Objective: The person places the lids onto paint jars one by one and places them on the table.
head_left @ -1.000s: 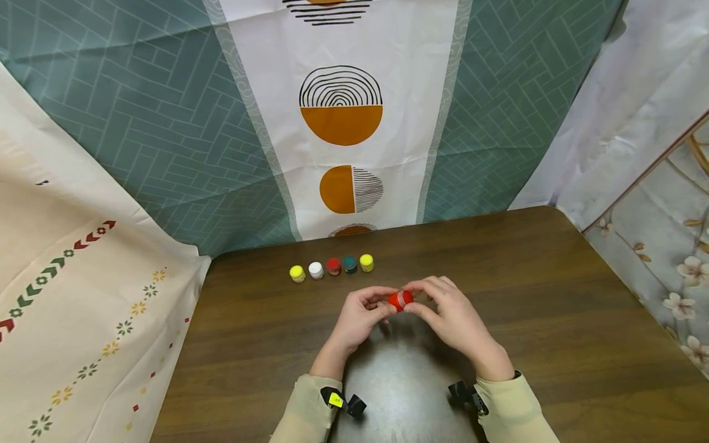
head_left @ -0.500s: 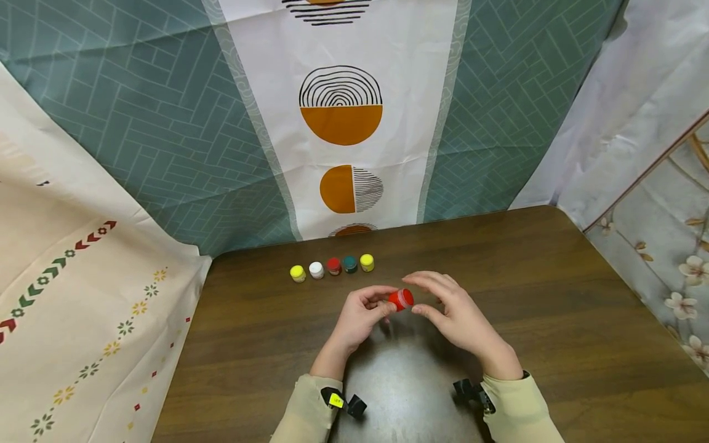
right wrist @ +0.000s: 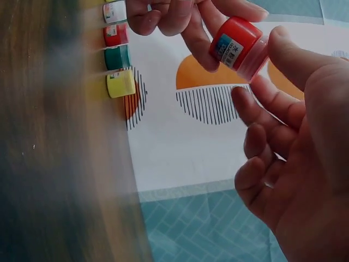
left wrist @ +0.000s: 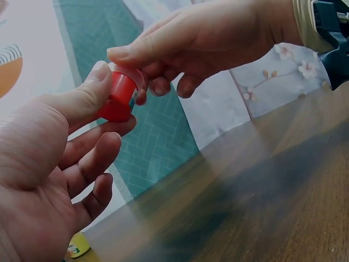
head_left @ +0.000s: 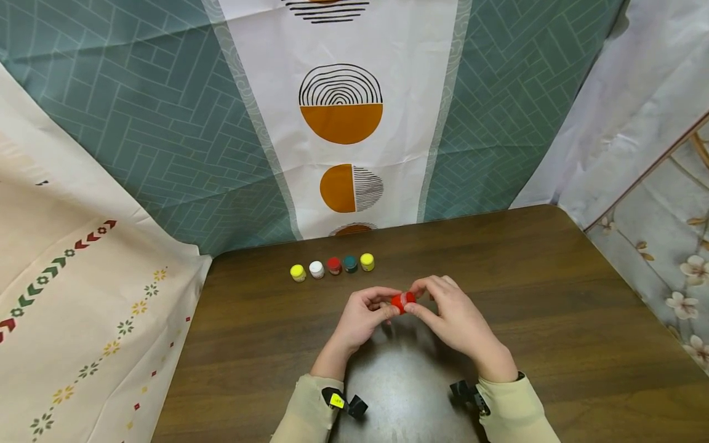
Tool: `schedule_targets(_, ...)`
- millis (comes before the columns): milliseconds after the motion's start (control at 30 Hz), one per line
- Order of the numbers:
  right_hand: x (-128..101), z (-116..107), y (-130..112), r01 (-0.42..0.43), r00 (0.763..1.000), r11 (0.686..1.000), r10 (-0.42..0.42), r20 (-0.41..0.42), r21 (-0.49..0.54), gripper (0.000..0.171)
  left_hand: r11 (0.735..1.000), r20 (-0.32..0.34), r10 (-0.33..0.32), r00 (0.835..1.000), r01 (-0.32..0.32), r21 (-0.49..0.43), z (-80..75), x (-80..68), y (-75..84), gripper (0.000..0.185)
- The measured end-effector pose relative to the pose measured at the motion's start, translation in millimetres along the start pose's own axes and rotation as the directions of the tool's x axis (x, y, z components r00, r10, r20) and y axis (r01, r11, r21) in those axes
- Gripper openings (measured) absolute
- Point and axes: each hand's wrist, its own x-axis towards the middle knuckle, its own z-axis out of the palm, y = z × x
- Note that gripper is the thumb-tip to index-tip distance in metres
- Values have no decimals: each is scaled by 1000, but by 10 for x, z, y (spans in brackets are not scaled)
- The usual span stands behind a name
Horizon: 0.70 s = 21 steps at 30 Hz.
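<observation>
From the head view, we see the red jar [head_left: 401, 301] held above the tabletop [head_left: 554, 295] between both hands. In the left wrist view, the left hand [left wrist: 49, 180] pinches its lid end. In the right wrist view, the right hand [right wrist: 305, 164] pinches its opposite end.

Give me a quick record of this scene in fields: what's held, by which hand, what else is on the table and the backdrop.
held: small red pot, lifted off the table
left hand: pinches the pot's body
right hand: fingertips grip its other end
row behind: five little pots, caps yellow, white, red, teal, yellow
backdrop: patterned cloth with orange half-circles
</observation>
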Motion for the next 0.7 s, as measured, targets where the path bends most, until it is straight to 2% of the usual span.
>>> schedule_targets(233,0,65,-16,-3,1000,999,4,16,-37,27,999,6,47,999,-47,3,-4,4,-18,31)
schedule_targets(433,17,132,-44,20,998,999,-21,-52,-28,24,990,-45,139,989,-138,26,8,9,-37,35)
schedule_targets(567,20,191,-94,-39,994,999,36,-104,-32,23,978,-80,201,976,-195,77,36,13,-45,35)
schedule_targets(700,18,227,-152,-110,983,994,110,-146,13,29,974,-101,215,971,-205,100,50,14,-31,33)
